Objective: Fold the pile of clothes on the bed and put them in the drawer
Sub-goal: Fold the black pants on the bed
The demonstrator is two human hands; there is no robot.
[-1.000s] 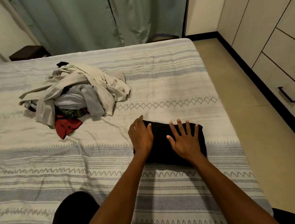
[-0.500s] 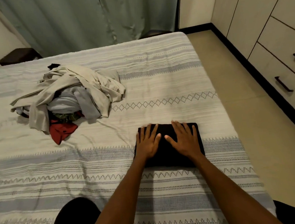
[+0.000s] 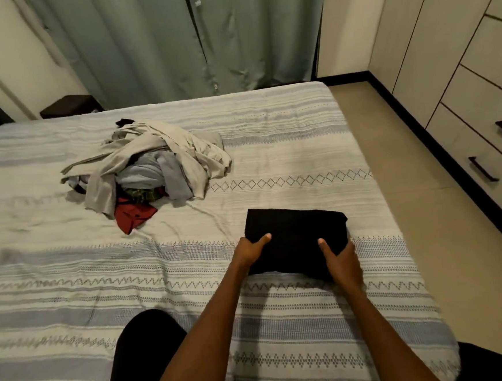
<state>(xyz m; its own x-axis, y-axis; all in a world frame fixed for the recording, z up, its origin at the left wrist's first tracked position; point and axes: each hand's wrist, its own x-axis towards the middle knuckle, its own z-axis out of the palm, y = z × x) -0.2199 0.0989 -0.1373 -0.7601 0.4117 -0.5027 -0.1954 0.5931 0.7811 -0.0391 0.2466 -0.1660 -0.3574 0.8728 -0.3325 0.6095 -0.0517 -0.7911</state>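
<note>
Head view: both hands, left [image 3: 252, 248] and right [image 3: 339, 257], grip folded black garment [image 3: 295, 235]; fingers hidden underneath.

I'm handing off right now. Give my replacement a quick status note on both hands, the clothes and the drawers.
Left hand and right hand each grip a near corner of the folded black garment, thumbs on top.
It lies on the bed, near the right edge.
Done: that one piece is folded.
Left: carry it to the drawers at right, which are closed, then fold the unfolded pile on the far left of the bed.
</note>
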